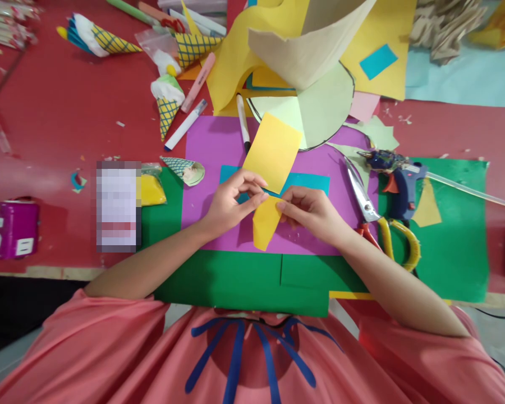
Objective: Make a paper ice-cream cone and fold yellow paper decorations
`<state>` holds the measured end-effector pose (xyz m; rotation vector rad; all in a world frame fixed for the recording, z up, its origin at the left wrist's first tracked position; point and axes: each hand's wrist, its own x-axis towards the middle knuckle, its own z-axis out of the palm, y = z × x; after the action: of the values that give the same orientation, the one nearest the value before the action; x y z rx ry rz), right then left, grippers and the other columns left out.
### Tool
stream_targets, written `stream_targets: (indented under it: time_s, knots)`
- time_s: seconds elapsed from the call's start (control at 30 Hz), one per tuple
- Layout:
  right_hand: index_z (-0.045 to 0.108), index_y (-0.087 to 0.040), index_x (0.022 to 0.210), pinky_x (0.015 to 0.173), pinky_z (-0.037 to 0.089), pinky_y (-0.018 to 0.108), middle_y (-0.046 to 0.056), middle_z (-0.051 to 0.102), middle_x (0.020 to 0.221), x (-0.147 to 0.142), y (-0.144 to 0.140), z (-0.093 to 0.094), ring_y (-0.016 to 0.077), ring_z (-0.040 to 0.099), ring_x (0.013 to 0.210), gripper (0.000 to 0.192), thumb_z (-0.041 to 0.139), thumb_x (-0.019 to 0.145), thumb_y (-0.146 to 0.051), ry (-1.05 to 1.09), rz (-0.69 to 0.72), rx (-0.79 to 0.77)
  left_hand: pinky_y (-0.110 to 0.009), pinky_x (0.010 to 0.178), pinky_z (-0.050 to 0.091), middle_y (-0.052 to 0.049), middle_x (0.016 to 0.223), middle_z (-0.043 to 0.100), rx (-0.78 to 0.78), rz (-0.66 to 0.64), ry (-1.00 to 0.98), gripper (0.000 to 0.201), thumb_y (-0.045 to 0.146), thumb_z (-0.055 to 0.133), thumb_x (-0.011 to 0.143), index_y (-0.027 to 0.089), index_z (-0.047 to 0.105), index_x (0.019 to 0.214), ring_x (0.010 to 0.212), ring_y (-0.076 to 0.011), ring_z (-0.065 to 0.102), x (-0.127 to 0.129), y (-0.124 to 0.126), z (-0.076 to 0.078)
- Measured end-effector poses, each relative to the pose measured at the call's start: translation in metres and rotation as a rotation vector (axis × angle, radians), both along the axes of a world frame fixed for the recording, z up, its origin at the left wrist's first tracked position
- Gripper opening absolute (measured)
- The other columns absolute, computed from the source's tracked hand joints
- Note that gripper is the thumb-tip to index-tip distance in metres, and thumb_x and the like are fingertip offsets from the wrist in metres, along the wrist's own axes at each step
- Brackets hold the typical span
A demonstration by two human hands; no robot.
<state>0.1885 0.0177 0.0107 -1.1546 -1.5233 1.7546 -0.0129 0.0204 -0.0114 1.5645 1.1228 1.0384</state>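
My right hand (309,210) pinches the right edge of a small yellow paper piece (266,227), which has a tapered, curved lower end. My left hand (233,205) is closed at the top left corner of the same piece, thumb and fingertips together. Just beyond the fingertips lies a yellow paper rectangle (274,148), tilted across a blue paper strip (309,184). Beneath them is a purple sheet (210,230). To the right of my right hand rest large scissors (362,193) with red and yellow handles, blades pointing away from me.
A glue gun (402,179) with a long glue stick lies right, on green paper (454,241). A pale green circle (328,112) and a beige curved sheet (315,53) stand beyond. Left are paper cones (167,106), markers (185,126) and a purple box (14,227).
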Motion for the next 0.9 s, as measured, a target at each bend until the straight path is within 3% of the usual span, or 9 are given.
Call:
stream_targets:
  time_s: [0.13, 0.33, 0.47, 0.53, 0.63, 0.73, 0.9]
  knots:
    - [0.057, -0.016, 0.074, 0.046, 0.042, 0.022, -0.002, 0.059, 0.062, 0.001, -0.001, 0.002, 0.0075, 0.054, 0.050, 0.030, 0.064, 0.087, -0.042, 0.032, -0.078, 0.039, -0.018, 0.063, 0.050, 0.004, 0.072, 0.065, -0.006, -0.034, -0.034, 0.033, 0.039, 0.068, 0.084, 0.021, 0.053, 0.107, 0.066, -0.0080, 0.065, -0.002, 0.000, -0.005]
    - [0.058, -0.016, 0.072, 0.046, 0.044, 0.022, -0.001, 0.062, 0.063, 0.000, 0.000, 0.003, 0.0071, 0.056, 0.049, 0.028, 0.067, 0.087, -0.038, 0.069, -0.130, 0.053, -0.017, 0.066, 0.049, 0.001, 0.084, 0.067, 0.091, -0.022, -0.003, 0.027, 0.036, 0.066, 0.087, 0.020, 0.055, 0.106, 0.067, -0.0060, 0.064, -0.003, -0.002, -0.007]
    - [0.060, -0.017, 0.075, 0.046, 0.047, 0.021, -0.001, 0.065, 0.064, 0.002, 0.001, 0.002, 0.0072, 0.059, 0.048, 0.024, 0.065, 0.088, -0.035, 0.128, -0.177, 0.011, -0.018, 0.064, 0.048, 0.002, 0.078, 0.065, 0.004, -0.070, 0.002, 0.032, 0.041, 0.062, 0.089, 0.022, 0.054, 0.112, 0.069, -0.0086, 0.064, -0.004, -0.001, -0.005]
    - [0.060, -0.017, 0.075, 0.046, 0.049, 0.021, -0.001, 0.067, 0.065, 0.002, 0.001, 0.001, 0.0078, 0.061, 0.047, 0.022, 0.065, 0.088, -0.034, 0.168, -0.210, -0.018, -0.019, 0.062, 0.046, 0.002, 0.076, 0.064, -0.025, -0.109, 0.033, 0.027, 0.045, 0.057, 0.091, 0.020, 0.057, 0.100, 0.068, -0.0088, 0.062, -0.005, -0.001, -0.002]
    - [0.060, -0.017, 0.075, 0.048, 0.053, 0.021, -0.001, 0.068, 0.065, 0.002, 0.003, 0.001, 0.0090, 0.064, 0.049, 0.022, 0.066, 0.087, -0.034, 0.221, -0.231, -0.062, -0.020, 0.054, 0.040, 0.002, 0.067, 0.058, -0.036, -0.140, 0.104, 0.037, 0.052, 0.047, 0.094, 0.018, 0.057, 0.083, 0.060, -0.0087, 0.055, -0.005, 0.000, 0.001]
    - [0.060, -0.017, 0.076, 0.050, 0.056, 0.022, -0.001, 0.069, 0.066, 0.001, 0.003, 0.000, 0.0102, 0.066, 0.051, 0.022, 0.068, 0.087, -0.035, 0.256, -0.226, -0.108, -0.021, 0.049, 0.038, 0.003, 0.061, 0.054, -0.093, -0.159, 0.105, 0.040, 0.057, 0.042, 0.095, 0.019, 0.057, 0.090, 0.054, -0.0093, 0.052, -0.006, -0.001, 0.001]
    - [0.060, -0.017, 0.077, 0.054, 0.059, 0.023, 0.001, 0.071, 0.070, 0.002, 0.004, -0.001, 0.0112, 0.069, 0.055, 0.023, 0.069, 0.086, -0.036, 0.275, -0.222, -0.149, -0.023, 0.053, 0.050, 0.001, 0.069, 0.062, -0.332, -0.258, -0.044, 0.041, 0.059, 0.043, 0.093, 0.019, 0.052, 0.096, 0.058, -0.0120, 0.063, -0.004, 0.000, 0.008]
